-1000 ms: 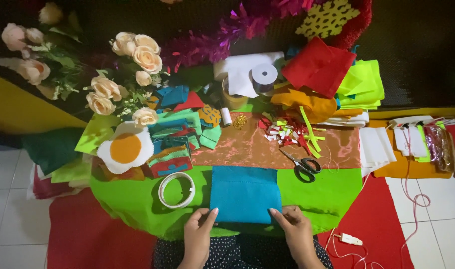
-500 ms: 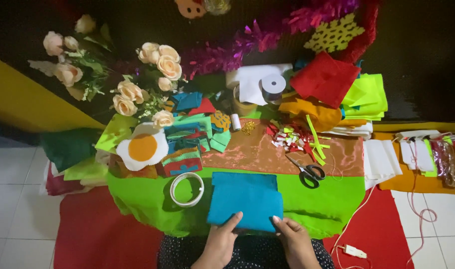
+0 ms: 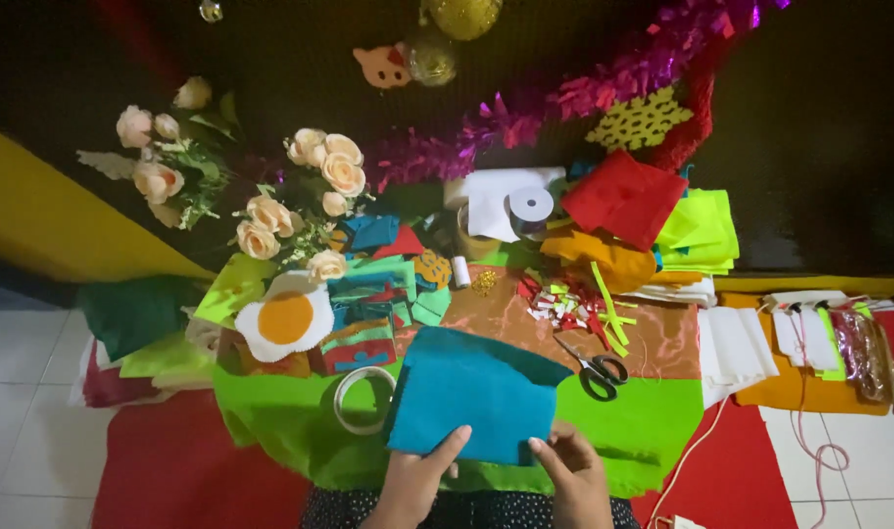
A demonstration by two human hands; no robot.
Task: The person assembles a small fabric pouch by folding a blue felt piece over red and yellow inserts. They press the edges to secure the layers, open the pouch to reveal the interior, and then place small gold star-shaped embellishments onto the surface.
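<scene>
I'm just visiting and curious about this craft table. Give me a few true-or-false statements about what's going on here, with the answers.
1. Both hands hold the blue felt sheet by its near edge. True: the left hand and right hand grip it.
2. The black-handled scissors are in the right hand. False: they lie on the table beyond the right hand, untouched.
3. A white ring of tape lies left of the blue sheet. True.
4. The felt fried egg with an orange yolk sits to the right of the scissors. False: it lies far to their left, near the pale artificial roses.
5. The blue sheet lies flat on the green cloth. False: it is lifted.
</scene>
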